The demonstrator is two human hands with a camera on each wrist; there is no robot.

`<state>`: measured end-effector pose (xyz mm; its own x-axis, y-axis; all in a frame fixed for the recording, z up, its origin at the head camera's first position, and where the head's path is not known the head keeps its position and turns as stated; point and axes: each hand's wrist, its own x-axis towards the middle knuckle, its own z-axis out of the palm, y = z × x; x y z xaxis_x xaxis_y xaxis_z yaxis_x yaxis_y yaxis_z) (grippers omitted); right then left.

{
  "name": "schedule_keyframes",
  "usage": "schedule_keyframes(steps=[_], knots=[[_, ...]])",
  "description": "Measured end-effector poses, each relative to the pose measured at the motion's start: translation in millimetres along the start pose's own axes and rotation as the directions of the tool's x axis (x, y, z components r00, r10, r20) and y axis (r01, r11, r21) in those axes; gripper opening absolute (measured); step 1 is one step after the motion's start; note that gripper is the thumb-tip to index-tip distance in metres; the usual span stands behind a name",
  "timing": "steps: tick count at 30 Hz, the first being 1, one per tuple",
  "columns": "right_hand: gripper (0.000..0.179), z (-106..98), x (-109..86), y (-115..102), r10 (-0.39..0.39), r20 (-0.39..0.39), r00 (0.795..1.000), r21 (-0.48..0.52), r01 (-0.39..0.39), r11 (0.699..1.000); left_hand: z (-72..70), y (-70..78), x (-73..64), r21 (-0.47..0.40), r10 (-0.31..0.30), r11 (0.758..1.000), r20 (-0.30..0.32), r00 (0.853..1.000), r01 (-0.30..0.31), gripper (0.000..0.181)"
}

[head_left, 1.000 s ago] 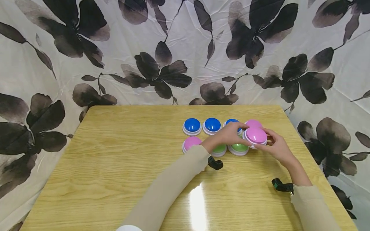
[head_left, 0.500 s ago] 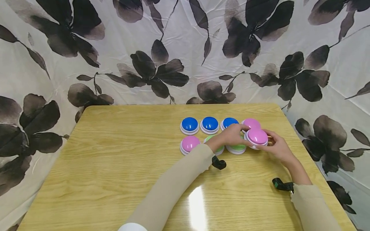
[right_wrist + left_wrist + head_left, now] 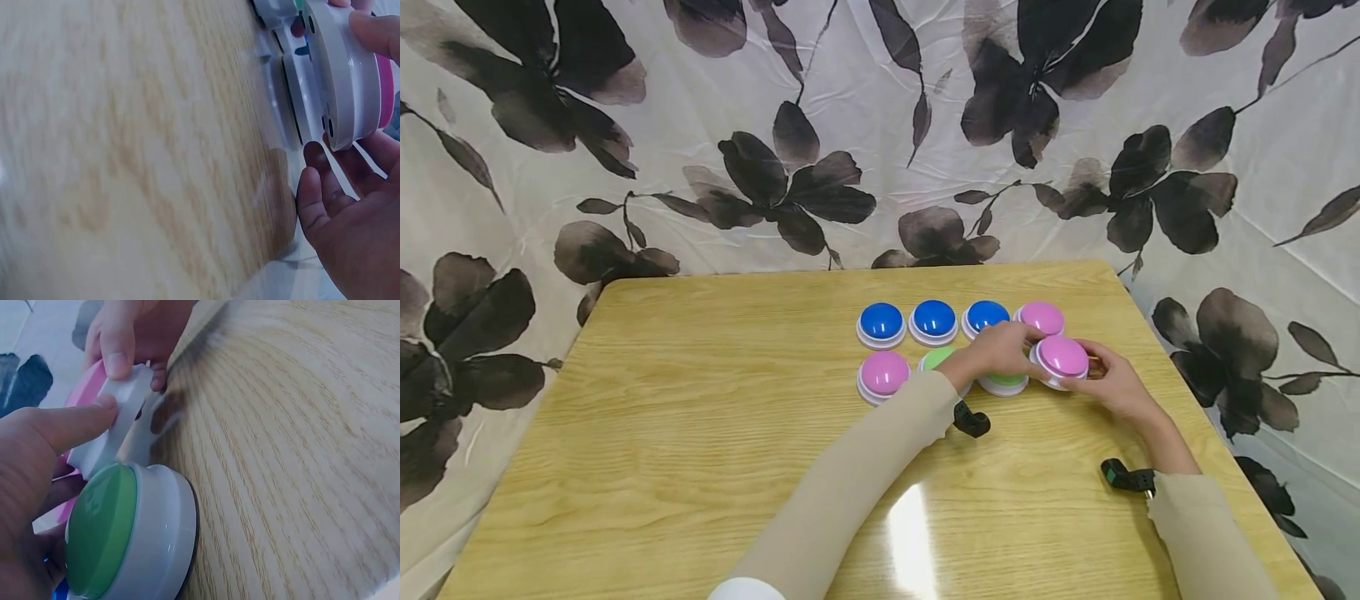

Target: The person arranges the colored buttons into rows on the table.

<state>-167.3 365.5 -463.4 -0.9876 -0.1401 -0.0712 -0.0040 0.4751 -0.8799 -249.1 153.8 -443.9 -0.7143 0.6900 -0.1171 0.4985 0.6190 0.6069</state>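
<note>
A pink dome push button [image 3: 1064,357] with a white base is held between both hands at the right of the table. My left hand [image 3: 1003,348] grips its left edge, thumb on the white rim. My right hand [image 3: 1116,382] holds the opposite edge. In the right wrist view, the button's base [image 3: 340,81] is raised off the tabletop, its underside showing. Just left of it stands a green button [image 3: 1006,380], partly covered by my left hand. Another pink button [image 3: 1042,317] sits right behind the held one.
Blue buttons [image 3: 935,319] line the back row, left of the rear pink one. A pink button [image 3: 884,374] and a second green button [image 3: 937,357] stand in the front row. The wooden table [image 3: 700,417] ends at a floral cloth [image 3: 820,75].
The held pink button has come down slightly, nearer the table beside the green one, with both hands still on it. The whole head view has shifted a little.
</note>
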Motion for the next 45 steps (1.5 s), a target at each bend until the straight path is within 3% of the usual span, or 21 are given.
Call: schedule_keyframes(steps=[10, 25, 37, 45], knots=[[0.074, -1, 1.4, 1, -0.009, 0.018, 1.0, -0.01, 0.009, 1.0, -1.3, 4.3, -1.7, 0.018, -0.053, 0.998, -0.013, 0.999, 0.053, 0.073], [0.075, -1, 1.6, 7, 0.034, 0.05, 0.998, -0.018, -0.033, 0.999, 8.1, 6.3, -3.1, 0.081, -0.058, 0.995, -0.05, 0.997, 0.062, 0.061], [0.076, -2, 2.6, 10, 0.047, 0.042, 0.998, -0.068, -0.044, 0.997, 14.4, 4.9, -0.1, 0.156, -0.082, 0.984, -0.056, 0.995, 0.089, 0.073], [0.075, 0, 2.0, 10, 0.043, 0.044, 0.998, -0.059, -0.041, 0.997, 15.5, 4.7, 0.1, 0.16, -0.08, 0.983, -0.051, 0.995, 0.087, 0.072]])
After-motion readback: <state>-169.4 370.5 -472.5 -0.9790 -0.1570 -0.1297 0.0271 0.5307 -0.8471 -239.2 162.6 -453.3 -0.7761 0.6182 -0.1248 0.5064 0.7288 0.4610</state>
